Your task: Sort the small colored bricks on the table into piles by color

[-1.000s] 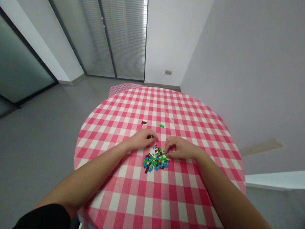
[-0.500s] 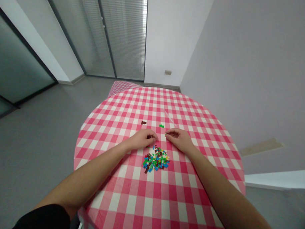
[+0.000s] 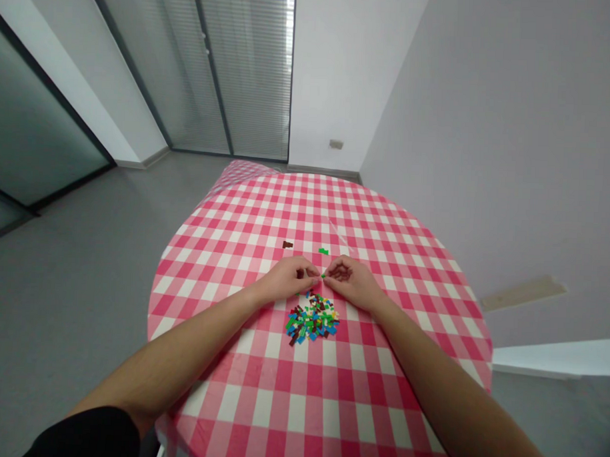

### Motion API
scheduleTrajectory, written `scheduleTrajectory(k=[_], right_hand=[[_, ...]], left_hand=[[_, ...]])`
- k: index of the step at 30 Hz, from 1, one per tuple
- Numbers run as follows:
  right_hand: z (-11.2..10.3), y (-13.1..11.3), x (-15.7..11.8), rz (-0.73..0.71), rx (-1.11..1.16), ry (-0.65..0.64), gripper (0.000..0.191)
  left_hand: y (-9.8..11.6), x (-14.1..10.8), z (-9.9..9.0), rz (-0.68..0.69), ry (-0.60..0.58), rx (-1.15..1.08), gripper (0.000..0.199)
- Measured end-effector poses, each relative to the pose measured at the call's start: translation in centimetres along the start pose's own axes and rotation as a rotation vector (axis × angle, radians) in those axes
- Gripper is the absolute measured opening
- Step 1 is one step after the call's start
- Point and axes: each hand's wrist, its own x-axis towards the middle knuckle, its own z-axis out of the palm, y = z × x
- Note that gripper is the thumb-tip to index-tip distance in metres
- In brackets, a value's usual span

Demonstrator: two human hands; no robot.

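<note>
My right hand (image 3: 352, 281) pinches a small green building brick (image 3: 323, 276) between thumb and fingertips. My left hand (image 3: 292, 279) meets it from the other side, thumb and forefinger closed at the tips; what they hold, if anything, is too small to make out. Just below both hands lies a loose pile of tiny building bricks (image 3: 312, 320) in green, blue, brown, yellow, white and red. Beyond the hands rest a brown brick piece (image 3: 287, 244) on the left and a green brick piece (image 3: 323, 251) on the right, apart from each other.
A round table (image 3: 299, 401) under a red-and-white checked cloth carries everything. Another checked cloth surface (image 3: 241, 171) shows behind its far left edge. A white wall (image 3: 487, 161) rises on the right, and glass panels with blinds (image 3: 240, 73) stand at the back.
My two hands have come together, the right moving left and slightly down with the green brick, the left shifting a little right. The pile and the two separate pieces look unchanged.
</note>
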Motion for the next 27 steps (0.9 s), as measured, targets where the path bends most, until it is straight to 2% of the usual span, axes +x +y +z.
scheduleTrajectory(k=[9, 16, 21, 27], right_hand=[[0.26, -0.62, -0.25, -0.033, -0.182, -0.025, 0.012], [0.33, -0.79, -0.27, -0.021, -0.180, -0.035, 0.014], [0.44, -0.93, -0.28, -0.026, -0.177, -0.037, 0.016], [0.64, -0.42, -0.38, -0.016, -0.099, -0.050, 0.016]], left_hand=[[0.28, 0.01, -0.16, 0.028, -0.021, 0.079, 0.018], [-0.08, 0.05, -0.02, 0.066, 0.018, 0.053, 0.018], [-0.17, 0.10, -0.14, 0.073, -0.020, 0.069, 0.016], [-0.16, 0.18, -0.31, 0.079, -0.006, 0.089, 0.016]])
